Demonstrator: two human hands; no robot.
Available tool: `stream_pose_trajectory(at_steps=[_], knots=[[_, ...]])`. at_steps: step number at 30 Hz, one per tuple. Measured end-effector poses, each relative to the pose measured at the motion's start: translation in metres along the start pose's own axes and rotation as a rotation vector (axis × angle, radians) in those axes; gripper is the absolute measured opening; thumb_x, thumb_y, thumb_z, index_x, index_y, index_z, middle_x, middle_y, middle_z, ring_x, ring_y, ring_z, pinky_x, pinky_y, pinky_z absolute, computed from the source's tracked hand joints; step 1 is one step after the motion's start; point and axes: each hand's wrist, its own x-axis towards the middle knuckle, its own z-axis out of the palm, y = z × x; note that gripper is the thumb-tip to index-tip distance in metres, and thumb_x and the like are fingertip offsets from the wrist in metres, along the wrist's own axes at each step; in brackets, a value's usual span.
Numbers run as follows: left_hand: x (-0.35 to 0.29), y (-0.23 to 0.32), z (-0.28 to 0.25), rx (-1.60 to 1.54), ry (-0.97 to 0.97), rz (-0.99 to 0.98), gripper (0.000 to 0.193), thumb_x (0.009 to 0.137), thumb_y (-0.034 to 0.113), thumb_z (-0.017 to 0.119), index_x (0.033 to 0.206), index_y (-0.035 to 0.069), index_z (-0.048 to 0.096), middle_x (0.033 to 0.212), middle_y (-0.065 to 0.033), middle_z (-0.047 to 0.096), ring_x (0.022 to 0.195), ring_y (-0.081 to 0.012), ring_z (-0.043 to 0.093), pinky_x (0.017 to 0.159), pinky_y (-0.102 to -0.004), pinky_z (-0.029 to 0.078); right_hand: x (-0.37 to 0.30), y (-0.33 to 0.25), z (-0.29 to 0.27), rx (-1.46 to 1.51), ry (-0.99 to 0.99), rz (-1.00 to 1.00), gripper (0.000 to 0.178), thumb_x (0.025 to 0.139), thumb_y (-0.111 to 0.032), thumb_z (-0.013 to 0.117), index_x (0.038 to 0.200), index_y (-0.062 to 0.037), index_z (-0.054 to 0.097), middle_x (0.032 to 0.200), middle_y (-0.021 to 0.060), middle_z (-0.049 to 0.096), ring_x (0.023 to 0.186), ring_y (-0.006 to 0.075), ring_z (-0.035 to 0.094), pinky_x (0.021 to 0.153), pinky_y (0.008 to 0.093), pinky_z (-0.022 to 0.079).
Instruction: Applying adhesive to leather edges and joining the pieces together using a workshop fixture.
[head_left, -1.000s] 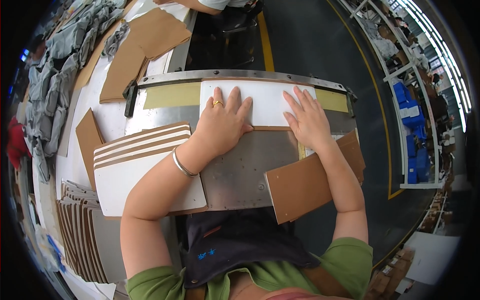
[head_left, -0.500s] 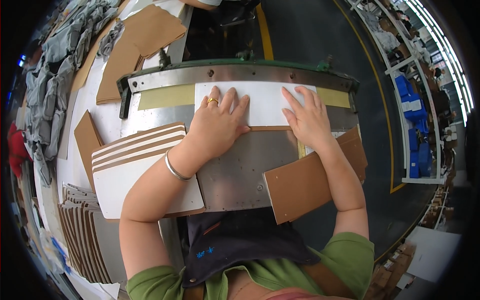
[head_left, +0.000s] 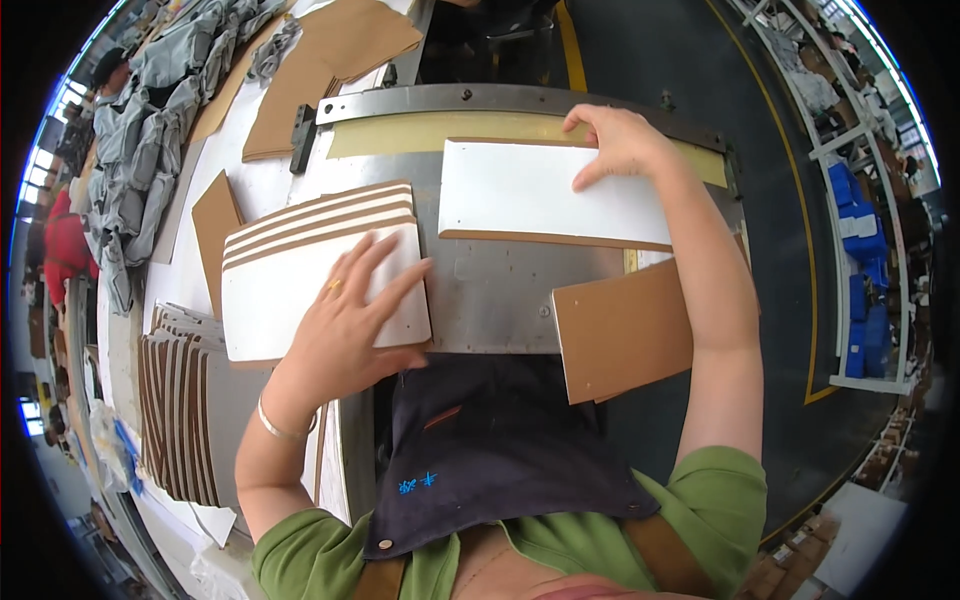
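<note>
A bare metal counter [head_left: 490,300] fills the middle, with a steel bar [head_left: 420,103] and a yellowish strip [head_left: 375,138] along its far edge; a white counter [head_left: 215,140] adjoins its left edge, and beyond the right edge lie dark floor [head_left: 690,70] and shelving [head_left: 900,330] with blue bins [head_left: 858,228]. A white-faced board [head_left: 535,192] lies toward the metal counter's far edge, right of its middle. The right hand [head_left: 622,142] arches over the board's far edge, thumb on the white face; whether it grasps cannot be told. The left hand [head_left: 350,312], blurred, spreads its fingers, holding nothing, over fanned boards [head_left: 262,315] at the left edge; contact is unclear. Brown boards [head_left: 625,330] overhang the near right corner. The right forearm hides the white-faced board's right end. Brown sheets [head_left: 300,75] and grey cloth [head_left: 150,180] cover the white counter's far part, and upright boards [head_left: 178,420] crowd its near part.
</note>
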Motion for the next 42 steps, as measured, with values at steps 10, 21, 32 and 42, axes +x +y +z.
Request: stream_pose_trajectory(at_steps=[10,21,32,42], knots=[[-0.075,-0.046,0.041,0.160,0.284,-0.317,0.082,0.063,-0.008,0.074,0.137,0.020,0.053,0.145,-0.0088,0.047,0.138,-0.0309,0.041,0.115,-0.0476,0.034,-0.164,-0.003,-0.068,-0.051,0.841,-0.739,0.028,0.066,0.008,0.074,0.091,-0.0046,0.075,0.081,0.0033,0.058,0.072,0.0170,0.053,0.063,0.0251,0.041],[-0.077,-0.057,0.032,-0.223,0.440,-0.266,0.038,0.092,0.008,0.057,0.129,0.014,0.063,0.133,-0.0086,0.061,0.133,-0.0339,0.048,0.112,-0.0484,0.035,-0.236,-0.007,0.041,0.213,0.268,-0.248,0.038,0.061,-0.023,0.085,0.096,-0.0130,0.073,0.114,0.0035,0.063,0.114,0.0271,0.054,0.098,0.0413,0.039],[-0.133,-0.114,-0.039,-0.649,1.589,-0.807,0.052,0.103,0.037,0.048,0.118,-0.012,0.059,0.115,-0.0168,0.066,0.097,-0.0237,0.064,0.081,-0.0327,0.053,-0.056,-0.142,0.135,-0.083,0.174,-0.776,0.056,0.093,-0.039,0.057,0.145,-0.0236,0.042,0.155,0.0111,0.031,0.144,0.0309,0.029,0.110,0.0575,0.025],[0.115,0.030,-0.007,0.078,0.756,0.114,0.059,0.085,0.000,0.051,0.142,0.009,0.044,0.147,-0.0160,0.044,0.129,-0.0490,0.043,0.104,-0.0557,0.038,-0.120,-0.139,0.060,0.178,-0.284,-1.052,0.032,0.090,-0.030,0.063,0.115,-0.0094,0.062,0.120,0.0092,0.061,0.115,0.0249,0.057,0.094,0.0409,0.043]])
